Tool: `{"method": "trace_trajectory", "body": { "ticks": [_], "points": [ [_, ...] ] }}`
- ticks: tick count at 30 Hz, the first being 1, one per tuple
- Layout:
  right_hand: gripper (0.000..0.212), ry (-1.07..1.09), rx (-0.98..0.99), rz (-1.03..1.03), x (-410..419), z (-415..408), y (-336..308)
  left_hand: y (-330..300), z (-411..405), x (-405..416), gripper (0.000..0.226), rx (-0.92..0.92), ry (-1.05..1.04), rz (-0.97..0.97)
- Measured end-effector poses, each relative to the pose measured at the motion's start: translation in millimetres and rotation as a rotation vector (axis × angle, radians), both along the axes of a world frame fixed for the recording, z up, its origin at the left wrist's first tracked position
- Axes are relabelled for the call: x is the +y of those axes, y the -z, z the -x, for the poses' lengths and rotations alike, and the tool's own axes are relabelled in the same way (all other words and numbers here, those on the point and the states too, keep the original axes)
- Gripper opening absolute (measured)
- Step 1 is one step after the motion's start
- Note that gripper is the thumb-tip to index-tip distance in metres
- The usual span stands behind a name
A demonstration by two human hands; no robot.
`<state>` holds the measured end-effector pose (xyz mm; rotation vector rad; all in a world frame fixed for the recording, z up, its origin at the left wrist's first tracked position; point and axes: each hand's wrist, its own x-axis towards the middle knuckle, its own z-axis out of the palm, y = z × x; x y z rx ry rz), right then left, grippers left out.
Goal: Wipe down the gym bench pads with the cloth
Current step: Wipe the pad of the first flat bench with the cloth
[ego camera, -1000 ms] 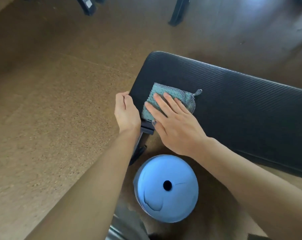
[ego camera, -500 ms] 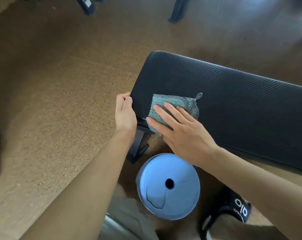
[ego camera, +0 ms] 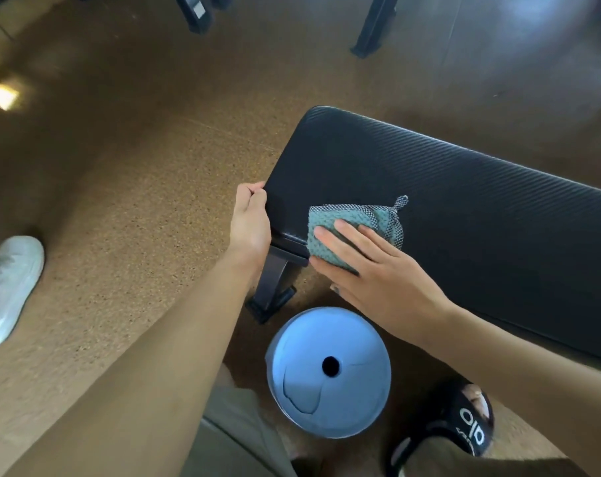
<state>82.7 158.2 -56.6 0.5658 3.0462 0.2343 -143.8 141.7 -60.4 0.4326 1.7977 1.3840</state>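
A black ribbed bench pad (ego camera: 464,208) runs from the centre to the right edge. A folded teal cloth (ego camera: 347,222) with a checked border and small loop lies on the pad's near left corner, partly hanging over the near edge. My right hand (ego camera: 371,273) presses flat on the cloth, fingers spread, thumb below the pad's edge. My left hand (ego camera: 250,222) grips the pad's left end, fingers curled around its edge.
A blue round disc (ego camera: 328,373) with a centre hole sits on the cork floor just below the bench's black foot (ego camera: 271,294). A black slide sandal (ego camera: 461,421) is at the lower right, a white shoe (ego camera: 6,287) at the left edge. Dark equipment legs (ego camera: 374,25) stand at the back.
My right hand has slid the cloth toward the pad's near edge, so it now overhangs. A white shoe and my black sandal have come into view. My left hand keeps its grip.
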Motion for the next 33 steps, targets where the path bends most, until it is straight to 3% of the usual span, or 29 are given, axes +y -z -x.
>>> {"method": "trace_trajectory", "body": {
  "ticks": [2,6,11,17,28,33],
  "points": [
    [0.048,0.011,0.104,0.042,0.0,7.4,-3.6,1.0,-0.3,0.7,0.019,-0.001,0.003,-0.007],
    [0.056,0.213,0.354,0.268,-3.0,26.7,-9.3,2.7,2.3,1.1,0.019,-0.012,0.012,-0.025],
    [0.062,0.258,0.161,0.059,-1.5,10.9,-7.0,4.8,2.1,-1.4,0.02,-0.009,0.019,-0.027],
    [0.064,0.233,0.001,-0.039,3.0,14.6,0.1,2.9,4.1,-0.8,0.019,-0.05,0.032,-0.019],
    [0.069,0.195,0.062,0.0,8.9,98.6,3.2,-3.4,14.1,-2.2,0.027,-0.11,0.128,0.009],
    [0.067,0.19,0.053,-0.026,-1.1,42.2,-5.3,-4.4,8.9,-2.0,0.026,-0.069,0.089,0.021]
  ]
}}
